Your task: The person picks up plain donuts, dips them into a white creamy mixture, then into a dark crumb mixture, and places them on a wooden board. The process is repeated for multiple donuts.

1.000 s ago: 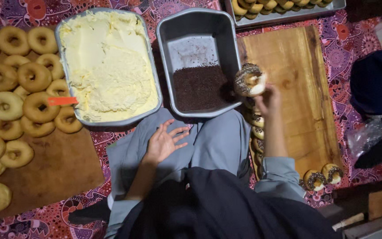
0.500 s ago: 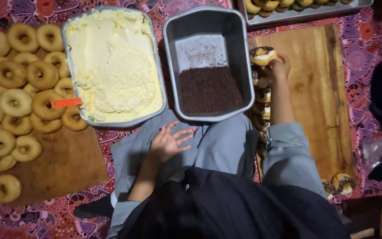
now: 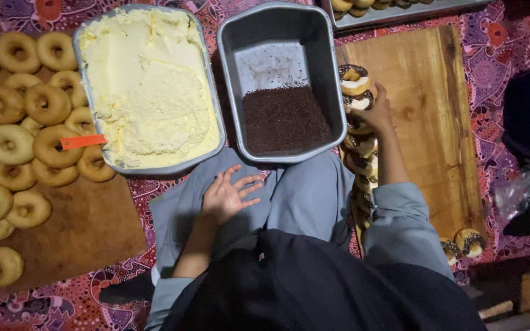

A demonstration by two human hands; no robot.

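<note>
Our right hand (image 3: 376, 113) fingers closed on sprinkled doughnut (image 3: 355, 79), at top of row along wooden board (image 3: 443, 116) edge, just beside sprinkle pan (image 3: 283, 37). Our left hand (image 3: 228, 196) idle, fingers spread wide on lap. Cream pan (image 3: 148, 86), plain doughnuts (image 3: 26, 122) within left reach.

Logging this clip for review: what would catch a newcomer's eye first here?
Probably the big metal tray of pale yellow cream at top centre, beside a grey pan of dark chocolate sprinkles. Plain ring doughnuts crowd the wooden board on the left. The right hand sets a coated doughnut at the head of a row along the pan's right side, while the left hand rests open on the lap.
</note>
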